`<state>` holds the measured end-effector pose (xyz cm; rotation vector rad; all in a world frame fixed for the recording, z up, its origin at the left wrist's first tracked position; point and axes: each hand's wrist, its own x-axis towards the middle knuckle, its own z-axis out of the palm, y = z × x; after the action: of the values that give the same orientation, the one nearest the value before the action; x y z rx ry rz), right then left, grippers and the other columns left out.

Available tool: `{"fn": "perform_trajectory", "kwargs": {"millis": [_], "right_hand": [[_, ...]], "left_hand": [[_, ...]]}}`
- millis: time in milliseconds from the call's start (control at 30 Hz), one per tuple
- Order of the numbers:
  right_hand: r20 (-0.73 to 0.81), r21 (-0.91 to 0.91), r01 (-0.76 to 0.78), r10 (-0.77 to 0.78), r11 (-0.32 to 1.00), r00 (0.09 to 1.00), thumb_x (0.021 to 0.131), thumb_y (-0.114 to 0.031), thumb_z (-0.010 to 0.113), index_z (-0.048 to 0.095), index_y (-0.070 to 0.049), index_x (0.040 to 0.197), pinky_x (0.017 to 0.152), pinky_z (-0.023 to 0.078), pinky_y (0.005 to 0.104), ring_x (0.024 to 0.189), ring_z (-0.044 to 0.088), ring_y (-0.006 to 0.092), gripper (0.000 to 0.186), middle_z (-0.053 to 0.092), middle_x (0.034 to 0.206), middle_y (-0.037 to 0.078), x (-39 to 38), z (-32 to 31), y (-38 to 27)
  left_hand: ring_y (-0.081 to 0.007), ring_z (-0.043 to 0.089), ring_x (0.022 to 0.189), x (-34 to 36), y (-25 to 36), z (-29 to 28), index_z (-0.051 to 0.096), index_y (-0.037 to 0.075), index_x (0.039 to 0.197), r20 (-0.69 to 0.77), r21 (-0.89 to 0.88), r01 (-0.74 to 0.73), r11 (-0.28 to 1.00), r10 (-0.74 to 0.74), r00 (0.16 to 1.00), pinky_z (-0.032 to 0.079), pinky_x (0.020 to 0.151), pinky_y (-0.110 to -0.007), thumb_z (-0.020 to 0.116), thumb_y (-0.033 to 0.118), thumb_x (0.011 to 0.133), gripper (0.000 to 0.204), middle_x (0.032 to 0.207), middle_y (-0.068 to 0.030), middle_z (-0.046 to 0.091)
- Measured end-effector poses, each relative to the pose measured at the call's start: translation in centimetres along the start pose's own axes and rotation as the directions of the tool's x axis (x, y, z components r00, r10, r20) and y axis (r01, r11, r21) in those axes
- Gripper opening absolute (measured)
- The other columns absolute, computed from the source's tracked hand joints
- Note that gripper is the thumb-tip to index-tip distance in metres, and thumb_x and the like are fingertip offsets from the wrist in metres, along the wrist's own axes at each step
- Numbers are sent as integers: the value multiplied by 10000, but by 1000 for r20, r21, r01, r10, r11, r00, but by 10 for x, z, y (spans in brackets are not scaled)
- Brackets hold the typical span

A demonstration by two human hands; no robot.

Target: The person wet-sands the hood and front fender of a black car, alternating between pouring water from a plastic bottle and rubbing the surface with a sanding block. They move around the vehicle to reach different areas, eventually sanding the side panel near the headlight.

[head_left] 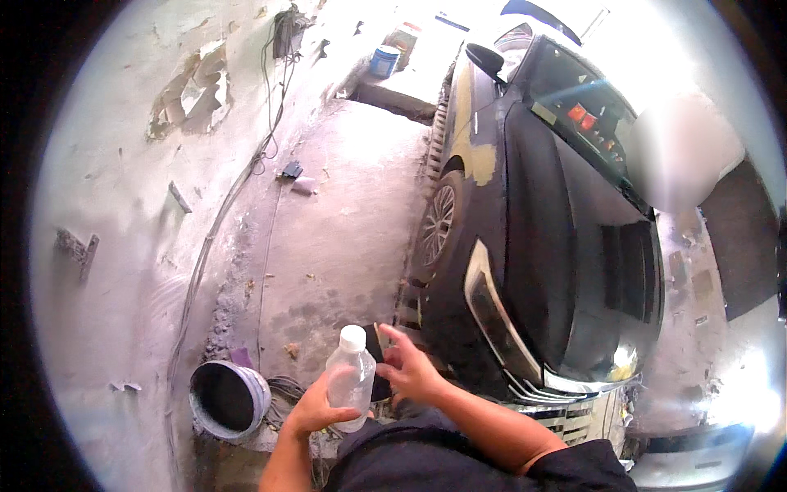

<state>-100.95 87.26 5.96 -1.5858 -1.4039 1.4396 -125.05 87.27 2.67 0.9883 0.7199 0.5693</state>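
My left hand (316, 407) is wrapped round a clear plastic bottle (351, 381) with a white cap, which stands nearly upright. Close to its right side is my right hand (410, 369), fingers curved and thumb showing. They lie against a dark flat piece (382, 385) with a thin tan edge, partly hidden behind the bottle and fingers; its kind is hard to make out. To the right of both hands stands a black car (566, 246), its headlight (496, 316) and front grille nearest me. Yellowish patches (484, 164) show on its side behind the front wheel (440, 220).
A whitish bucket (266, 394) with a dark inside stands at lower left. Cables (238, 184) run along the peeling wall (106, 205). A blue bucket (384, 61) stands far back. A slatted grating (437, 135) borders the car. A blurred patch (676, 156) covers something beyond the hood.
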Motion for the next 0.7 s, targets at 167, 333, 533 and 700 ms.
{"fn": "perform_trajectory", "kwargs": {"millis": [167,333,533,700], "right_hand": [[-148,225,68,-34,972,988,878,60,665,213,-111,1561,832,519,314,946,609,150,836,602,1035,82,5,-10,14],[-167,131,100,-77,986,983,877,1,677,568,-87,1276,735,466,232,812,535,64,422,574,944,-16,13,-19,18],[-117,35,84,-79,996,990,972,-170,606,681,-4,1049,767,483,276,841,564,96,198,639,897,-2,16,-15,-7],[72,-309,215,-203,926,977,1015,-455,524,557,23,807,646,420,376,711,542,240,523,570,772,142,22,-19,-4]], "left_hand": [[-199,545,1179,1,-8,-2,487,24,1373,-41,-39,-53,998,51,998,442,1018,-364,900,262,693,831,1283,-88,562],[-212,566,1164,-11,-12,-13,481,27,1378,-171,218,-84,972,123,978,452,1011,-364,906,297,702,843,1269,-107,584],[-364,569,1225,-10,-30,-7,443,18,1404,-286,648,1,762,242,927,465,1027,-448,868,397,717,892,1331,-205,567],[-370,557,1207,4,-66,20,463,22,1380,-325,850,62,523,428,844,437,1020,-473,843,373,709,848,1306,-186,573]]}}
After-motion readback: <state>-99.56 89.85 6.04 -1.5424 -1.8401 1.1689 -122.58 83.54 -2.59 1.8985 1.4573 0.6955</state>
